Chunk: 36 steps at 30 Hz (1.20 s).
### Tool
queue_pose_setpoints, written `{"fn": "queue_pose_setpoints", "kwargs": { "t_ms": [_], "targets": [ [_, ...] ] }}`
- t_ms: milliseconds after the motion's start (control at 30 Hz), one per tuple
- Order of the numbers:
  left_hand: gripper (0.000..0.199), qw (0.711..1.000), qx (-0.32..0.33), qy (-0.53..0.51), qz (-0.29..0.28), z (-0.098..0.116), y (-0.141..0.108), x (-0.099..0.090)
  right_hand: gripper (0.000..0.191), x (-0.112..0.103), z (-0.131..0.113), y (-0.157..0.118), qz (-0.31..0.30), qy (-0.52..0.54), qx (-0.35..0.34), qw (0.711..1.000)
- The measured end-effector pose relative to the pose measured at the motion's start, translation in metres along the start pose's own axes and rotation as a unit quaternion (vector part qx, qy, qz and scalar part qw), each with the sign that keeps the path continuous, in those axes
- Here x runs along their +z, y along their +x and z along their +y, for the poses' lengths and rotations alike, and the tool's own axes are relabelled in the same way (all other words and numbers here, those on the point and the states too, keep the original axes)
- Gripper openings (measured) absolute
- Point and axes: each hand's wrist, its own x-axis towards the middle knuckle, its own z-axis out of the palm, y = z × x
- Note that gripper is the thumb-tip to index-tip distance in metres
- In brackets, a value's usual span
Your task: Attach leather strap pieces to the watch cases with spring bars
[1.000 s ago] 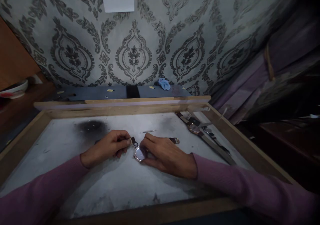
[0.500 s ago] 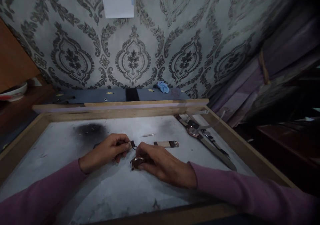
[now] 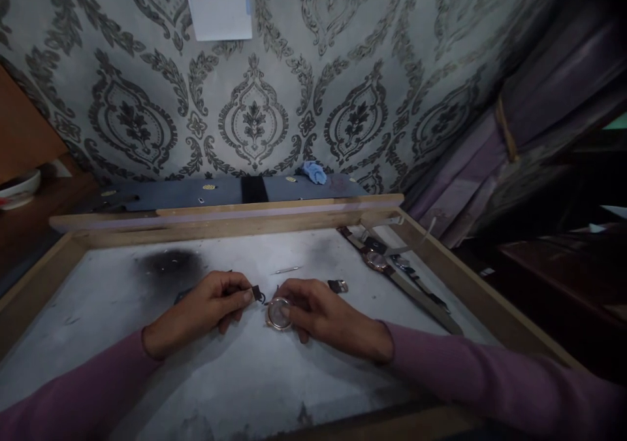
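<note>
My left hand pinches a dark watch strap by its end, and a small loop juts from it toward the right. Just across a narrow gap, my right hand grips a round watch case at its edge, its pale face turned up toward me. Beyond the right hand lies a strap piece with a buckle, partly hidden by that hand. A thin metal spring bar tool rests on the white surface behind both hands.
Several watches with straps lie at the right inside a wooden-rimmed tray. A dark smudge marks the surface at left. A crumpled blue cloth sits beyond the back rim.
My right hand has turned the watch case so its face now shows. The left hand still holds the strap, and the view has shifted slightly.
</note>
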Motion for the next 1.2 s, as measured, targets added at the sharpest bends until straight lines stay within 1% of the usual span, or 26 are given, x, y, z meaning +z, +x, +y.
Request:
{"fn": "queue_pose_setpoints", "kwargs": {
  "t_ms": [167,333,467,600,733,967,1200],
  "targets": [
    [0.030,1.000,-0.009,0.003,-0.004,0.001,0.000,0.000,0.013,-0.001,-0.001,0.000,0.012,-0.029,-0.008,0.999],
    [0.029,1.000,-0.019,0.013,-0.008,0.011,-0.004,0.002,0.017,-0.002,0.007,0.005,0.026,-0.005,-0.018,0.999],
    [0.030,1.000,-0.016,0.016,-0.013,0.015,-0.005,0.002,0.024,-0.002,0.011,0.007,0.019,0.013,-0.033,0.999],
    [0.032,1.000,-0.011,0.020,-0.018,0.014,-0.004,0.002,0.024,-0.003,0.011,0.008,0.019,0.010,-0.035,0.999],
    [0.031,1.000,-0.009,0.020,-0.019,0.014,-0.005,0.001,0.021,-0.003,0.011,0.009,0.019,0.019,-0.035,0.999],
    [0.029,0.999,-0.003,0.036,-0.026,0.016,-0.006,0.001,0.022,-0.001,0.008,0.010,0.015,0.036,-0.041,0.998],
    [0.032,0.998,-0.008,0.044,-0.032,0.016,-0.005,0.001,0.021,0.001,0.012,0.012,0.015,0.030,-0.050,0.998]
  ]
}}
